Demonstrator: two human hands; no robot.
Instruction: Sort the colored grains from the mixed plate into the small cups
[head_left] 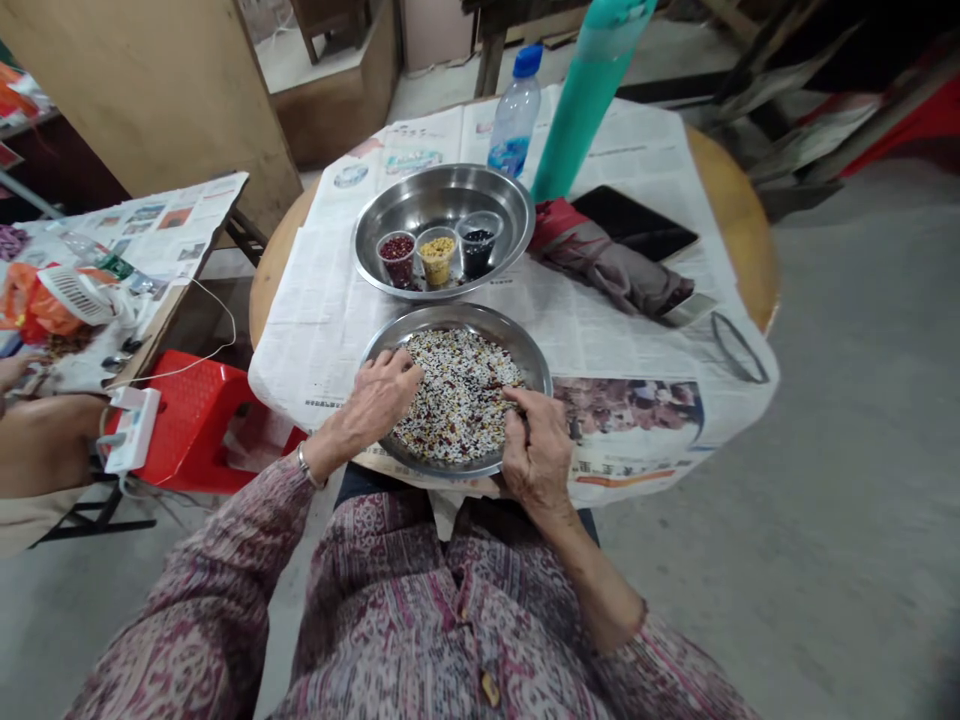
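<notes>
Loose mixed grains (459, 392), frame centre, in steel basin (534, 362).
I'd guess light, hard, slippery; best pinched singly. Left hand (386, 395), right hand (537, 448) curled; can't tell if either grips.

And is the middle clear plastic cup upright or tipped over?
Upright: the clear plastic cup stands mouth up in the silver metal basin, yellow grains inside.

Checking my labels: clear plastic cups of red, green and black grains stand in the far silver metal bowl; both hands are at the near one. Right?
No: the head view shows yellow grains, not green, in the middle clear plastic cup. The rest stands: left hand and right hand are at the near metal bowl.
</notes>
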